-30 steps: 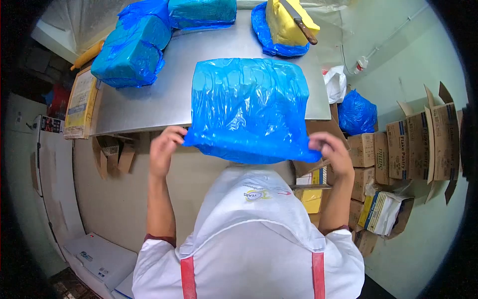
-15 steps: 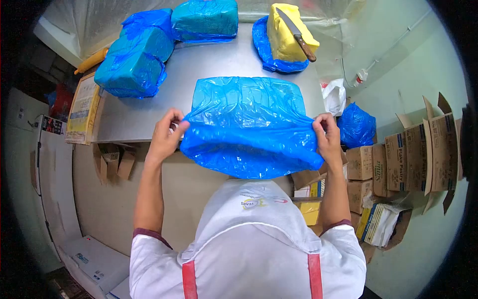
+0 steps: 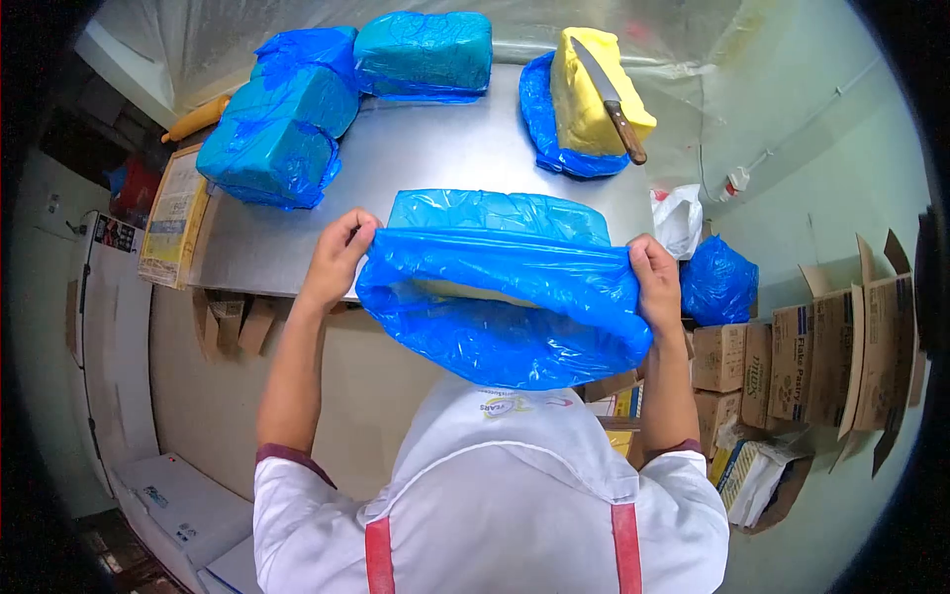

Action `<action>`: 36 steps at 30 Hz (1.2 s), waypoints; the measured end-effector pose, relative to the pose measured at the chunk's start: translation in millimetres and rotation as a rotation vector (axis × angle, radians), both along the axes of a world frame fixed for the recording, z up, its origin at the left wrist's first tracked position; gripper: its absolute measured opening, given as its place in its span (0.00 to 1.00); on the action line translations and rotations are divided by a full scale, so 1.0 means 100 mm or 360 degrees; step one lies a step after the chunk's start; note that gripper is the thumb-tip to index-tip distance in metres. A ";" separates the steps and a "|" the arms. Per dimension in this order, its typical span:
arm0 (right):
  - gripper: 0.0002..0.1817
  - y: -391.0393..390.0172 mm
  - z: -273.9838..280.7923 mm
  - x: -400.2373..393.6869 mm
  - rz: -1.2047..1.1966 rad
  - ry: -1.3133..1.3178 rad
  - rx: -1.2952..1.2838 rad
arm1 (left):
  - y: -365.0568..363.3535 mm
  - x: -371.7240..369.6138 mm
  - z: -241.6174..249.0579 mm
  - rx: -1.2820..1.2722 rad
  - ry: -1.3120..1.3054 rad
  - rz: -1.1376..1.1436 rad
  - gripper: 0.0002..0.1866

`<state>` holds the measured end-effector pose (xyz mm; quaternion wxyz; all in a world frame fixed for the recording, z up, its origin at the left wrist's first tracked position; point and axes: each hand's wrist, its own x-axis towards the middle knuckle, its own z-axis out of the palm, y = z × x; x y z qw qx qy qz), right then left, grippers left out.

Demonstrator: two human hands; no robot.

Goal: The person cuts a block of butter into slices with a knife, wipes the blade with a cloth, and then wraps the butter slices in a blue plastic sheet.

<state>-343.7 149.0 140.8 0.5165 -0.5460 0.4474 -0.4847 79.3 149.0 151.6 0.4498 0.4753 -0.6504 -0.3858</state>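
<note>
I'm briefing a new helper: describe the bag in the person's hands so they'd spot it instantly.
Find the metal table. At its near edge, a blue plastic bag is held between the left hand and right hand. Unlike the blue-wrapped blocks farther back, its mouth gapes open.

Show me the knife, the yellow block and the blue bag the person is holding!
Knife (image 3: 610,100): head view, where blade meets handle.
Yellow block (image 3: 582,114): head view, on its side beside the knife.
Blue bag (image 3: 500,261): head view, on the film above its opening.

Two hands (image 3: 339,255) (image 3: 658,284), one held blue bag (image 3: 515,348), one yellow block (image 3: 582,111), one knife (image 3: 609,92)
</note>
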 end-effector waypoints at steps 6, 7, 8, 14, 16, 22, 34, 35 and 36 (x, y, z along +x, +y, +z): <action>0.12 -0.35 -0.03 -0.02 0.0189 -0.0060 0.0480 | -0.25 -0.05 -0.01 0.0711 0.0413 -0.0061 0.14; 0.12 -0.36 0.02 -0.11 0.0410 0.0057 0.0437 | -0.26 -0.01 -0.02 0.0714 0.0261 -0.0056 0.14; 0.11 -0.35 0.08 -0.24 0.0625 0.0172 0.0393 | -0.28 0.04 -0.03 0.0718 0.0109 -0.0057 0.14; 0.12 -0.44 -0.11 -0.25 0.0466 -0.0006 -0.0168 | -0.39 0.30 -0.24 0.0087 -0.0026 -0.0277 0.13; 0.12 -0.48 -0.33 -0.06 0.0329 -0.0458 -0.0067 | -0.42 0.00 -0.35 0.0165 0.0507 -0.0139 0.15; 0.10 -0.55 -0.66 0.11 -0.0100 -0.0615 0.0094 | -0.57 -0.18 -0.52 0.0402 0.1029 -0.0045 0.16; 0.15 -0.67 -1.12 0.08 0.0059 -0.0482 0.0223 | -0.72 -0.30 -0.75 0.1022 0.1258 0.0360 0.10; 0.15 -0.63 -1.13 0.11 0.0053 -0.0494 0.0237 | -0.72 -0.34 -0.75 0.1080 0.1230 0.0421 0.10; 0.15 -0.58 -1.12 0.15 0.0045 -0.0511 0.0255 | -0.71 -0.37 -0.76 0.1147 0.1197 0.0480 0.10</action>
